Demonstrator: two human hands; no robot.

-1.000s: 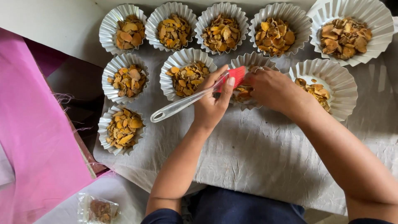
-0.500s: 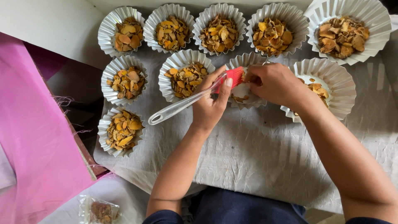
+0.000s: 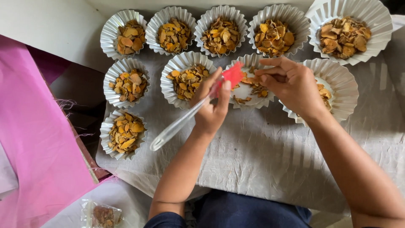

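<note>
A clear-handled spatula (image 3: 190, 114) with a red blade is clamped in the grip of the left hand (image 3: 213, 110). Its blade is held over a half-filled fluted cup (image 3: 249, 86), where the fingers of the right hand (image 3: 291, 84) are pinched together at the blade tip. Eight surrounding cups appear filled; this one and the cup under the right hand look partly filled. The spatula's long axis runs diagonally, blade up-right, handle down-left.

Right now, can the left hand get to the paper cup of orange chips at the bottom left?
Probably yes. The left hand holds a spatula, but only bare grey cloth lies between it and that paper cup, and its top is open.
</note>
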